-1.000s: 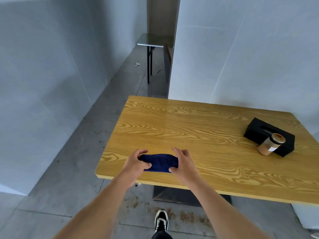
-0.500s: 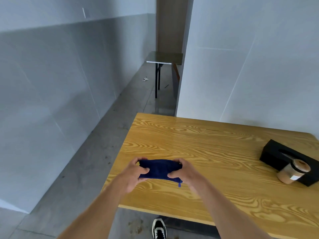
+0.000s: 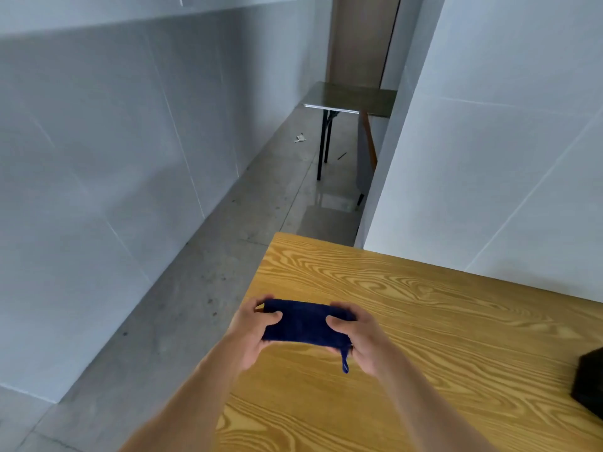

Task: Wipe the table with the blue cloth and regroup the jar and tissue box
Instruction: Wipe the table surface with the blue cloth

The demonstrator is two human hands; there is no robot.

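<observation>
The dark blue cloth (image 3: 303, 324) is folded into a small oblong and held above the near left part of the wooden table (image 3: 424, 321). My left hand (image 3: 253, 331) grips its left end and my right hand (image 3: 360, 340) grips its right end. A short loop hangs from the cloth's lower right corner. Only a corner of the black tissue box (image 3: 589, 386) shows at the right edge. The jar is out of view.
White wall panels stand behind the table and along the left. A grey floor corridor runs left of the table to a small dark table (image 3: 350, 99) with black legs at the far end. The table's left edge lies just under my left hand.
Both hands have lifted the cloth off the table near its front edge and carried it further in. The view has swung up and left, so the jar and most of the tissue box have left the frame.
</observation>
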